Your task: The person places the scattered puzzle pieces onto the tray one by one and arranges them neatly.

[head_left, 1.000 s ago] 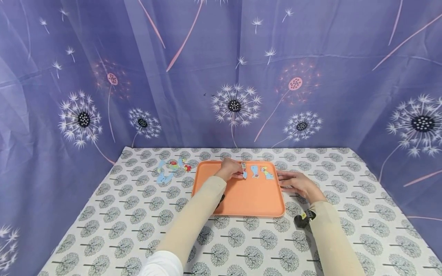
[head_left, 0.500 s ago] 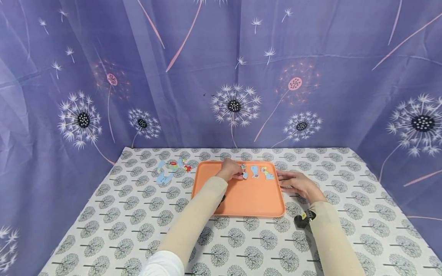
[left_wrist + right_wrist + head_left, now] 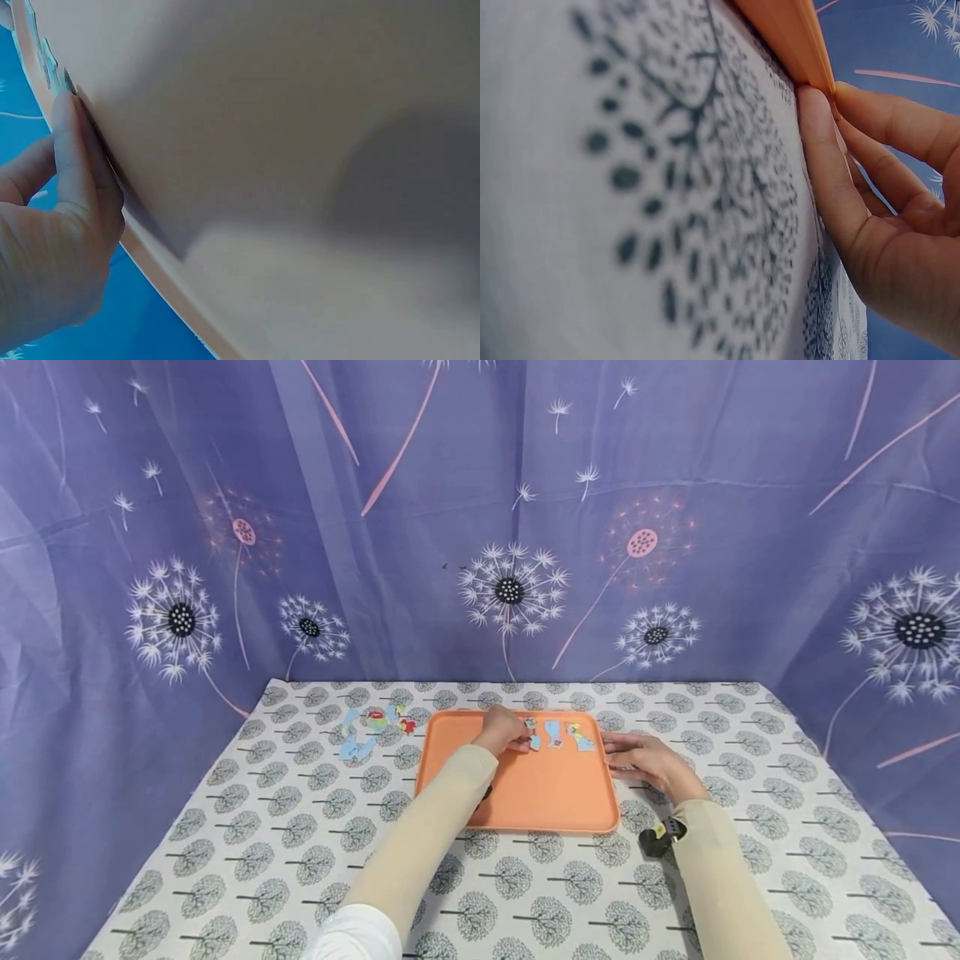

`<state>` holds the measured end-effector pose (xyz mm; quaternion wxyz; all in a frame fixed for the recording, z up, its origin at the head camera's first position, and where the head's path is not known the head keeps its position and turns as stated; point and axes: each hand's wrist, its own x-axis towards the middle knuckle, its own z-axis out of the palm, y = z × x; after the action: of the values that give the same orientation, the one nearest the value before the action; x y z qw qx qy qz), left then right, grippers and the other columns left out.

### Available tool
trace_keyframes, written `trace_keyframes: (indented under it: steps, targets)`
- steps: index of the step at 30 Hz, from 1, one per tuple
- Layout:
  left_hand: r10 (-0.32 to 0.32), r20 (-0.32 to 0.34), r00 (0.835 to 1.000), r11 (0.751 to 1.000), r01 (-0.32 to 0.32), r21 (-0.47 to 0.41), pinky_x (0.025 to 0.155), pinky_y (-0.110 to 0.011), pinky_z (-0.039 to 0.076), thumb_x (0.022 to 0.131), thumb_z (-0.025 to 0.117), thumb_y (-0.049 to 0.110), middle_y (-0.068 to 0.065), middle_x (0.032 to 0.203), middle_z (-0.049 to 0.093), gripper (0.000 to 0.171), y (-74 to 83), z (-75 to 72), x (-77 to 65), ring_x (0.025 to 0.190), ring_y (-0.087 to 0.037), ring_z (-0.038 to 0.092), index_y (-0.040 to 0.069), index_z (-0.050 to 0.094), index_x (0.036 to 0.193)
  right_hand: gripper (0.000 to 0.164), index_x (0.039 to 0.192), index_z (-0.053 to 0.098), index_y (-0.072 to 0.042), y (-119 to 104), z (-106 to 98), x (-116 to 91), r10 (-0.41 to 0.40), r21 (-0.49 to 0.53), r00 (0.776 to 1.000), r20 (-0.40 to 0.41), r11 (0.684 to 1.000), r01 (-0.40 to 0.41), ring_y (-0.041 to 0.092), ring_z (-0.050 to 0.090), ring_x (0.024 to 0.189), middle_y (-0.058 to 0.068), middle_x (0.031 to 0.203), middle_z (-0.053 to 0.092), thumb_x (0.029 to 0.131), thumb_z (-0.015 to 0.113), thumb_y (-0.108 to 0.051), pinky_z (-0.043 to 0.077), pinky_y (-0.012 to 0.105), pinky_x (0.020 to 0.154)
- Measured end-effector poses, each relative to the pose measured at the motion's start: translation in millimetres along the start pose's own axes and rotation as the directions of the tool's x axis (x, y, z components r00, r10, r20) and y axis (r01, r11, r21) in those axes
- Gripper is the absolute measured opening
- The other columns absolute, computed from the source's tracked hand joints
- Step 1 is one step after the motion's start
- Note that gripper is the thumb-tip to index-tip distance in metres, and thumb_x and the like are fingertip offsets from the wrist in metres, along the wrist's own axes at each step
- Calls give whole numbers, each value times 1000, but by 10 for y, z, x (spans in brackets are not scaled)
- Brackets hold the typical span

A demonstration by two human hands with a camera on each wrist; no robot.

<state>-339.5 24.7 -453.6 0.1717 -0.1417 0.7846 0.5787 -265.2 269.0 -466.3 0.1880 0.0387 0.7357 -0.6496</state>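
Observation:
My left hand [image 3: 504, 729] reaches over the orange tray [image 3: 540, 793] and pinches the edge of a small light-blue puzzle piece [image 3: 535, 742] lying on it. Seen from the left wrist, the fingertips [image 3: 69, 105] are low against the tray surface, at a thin piece [image 3: 69, 81]. Right of that piece lie a narrow blue puzzle piece [image 3: 553, 732] and a blue-and-yellow one [image 3: 581, 737], in a row along the far side. My right hand [image 3: 651, 763] holds the tray's right rim, its thumb and fingers meeting the orange edge [image 3: 810, 60] in the right wrist view.
Several loose pieces lie on the tablecloth left of the tray, among them a blue piece [image 3: 357, 747] and a red one [image 3: 407, 726]. A tree-patterned cloth [image 3: 300, 860] covers the table. Behind it hangs a purple dandelion curtain [image 3: 420, 543].
My left hand has shifted slightly to the right, and the light-blue piece at its fingertips moved a little with it. The right hand stays at the tray's rim.

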Motion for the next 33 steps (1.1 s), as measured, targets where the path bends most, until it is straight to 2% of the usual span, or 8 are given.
trace_keyframes:
  steps: [5, 9, 14, 19, 23, 26, 29, 33]
  targets:
    - [18, 0, 1000, 999, -18, -26, 52, -29, 61, 80, 68, -13, -19, 73, 68, 16, 14, -24, -24, 49, -21, 64, -14, 64, 95, 63, 147, 32, 2, -17, -5, 11, 1, -7, 1000, -1, 1000, -1, 15, 66, 94, 28, 139, 43, 91, 61, 2, 56, 33, 90]
    - [41, -2, 999, 999, -41, -34, 53, -30, 61, 79, 66, -15, -20, 75, 68, 19, 24, -56, -56, 52, -22, 65, -14, 64, 98, 63, 148, 32, 2, -27, -3, 11, 3, -5, 1000, -1, 1000, -3, 16, 66, 94, 28, 140, 42, 91, 60, 2, 56, 33, 90]
    - [67, 9, 998, 996, -67, -61, 59, -32, 62, 78, 64, -15, -21, 78, 68, 17, 26, -126, -104, 57, -23, 64, -12, 67, 95, 64, 148, 31, 2, -27, 1, 5, 3, -11, 1000, -1, 1000, -3, 16, 66, 95, 28, 139, 43, 91, 61, 1, 56, 33, 90]
    - [108, 67, 992, 988, -99, -114, 65, -32, 62, 79, 63, -14, -25, 93, 69, 20, 15, -249, -133, 72, -30, 68, -12, 67, 99, 64, 148, 32, 1, -32, -3, -8, 7, -7, 1000, -4, 1000, -7, 17, 66, 96, 28, 138, 44, 91, 62, 1, 56, 33, 90]
    - [157, 116, 981, 981, -141, -136, 64, -29, 62, 82, 63, -10, -31, 102, 66, 26, -14, -361, -149, 71, -29, 69, -13, 65, 108, 65, 148, 31, 1, -32, 9, -17, 11, -4, 1000, -3, 1000, -11, 18, 66, 95, 28, 138, 43, 91, 62, 1, 56, 33, 90]
    - [182, 126, 975, 976, -164, -141, 67, -29, 62, 84, 63, -8, -31, 107, 64, 31, -18, -444, -182, 78, -33, 69, -12, 63, 114, 65, 148, 31, 1, -24, 22, -14, 9, -3, 1000, -1, 1000, -9, 18, 66, 95, 29, 139, 42, 91, 62, 0, 57, 33, 89]
    - [188, 122, 975, 975, -170, -141, 74, -33, 62, 85, 65, -6, -29, 107, 65, 31, -13, -525, -214, 96, -38, 66, -11, 63, 116, 65, 148, 31, 1, -19, 25, -13, 10, 2, 1000, -1, 1000, -10, 17, 66, 95, 29, 138, 43, 91, 62, 1, 57, 33, 89]
    - [191, 120, 974, 974, -173, -147, 81, -37, 60, 86, 64, -5, -28, 110, 65, 30, -14, -642, -238, 102, -41, 63, -11, 64, 116, 64, 148, 31, 2, -22, 26, -13, 8, 6, 1000, 0, 1000, -8, 17, 66, 94, 28, 138, 43, 91, 62, 1, 56, 33, 90]
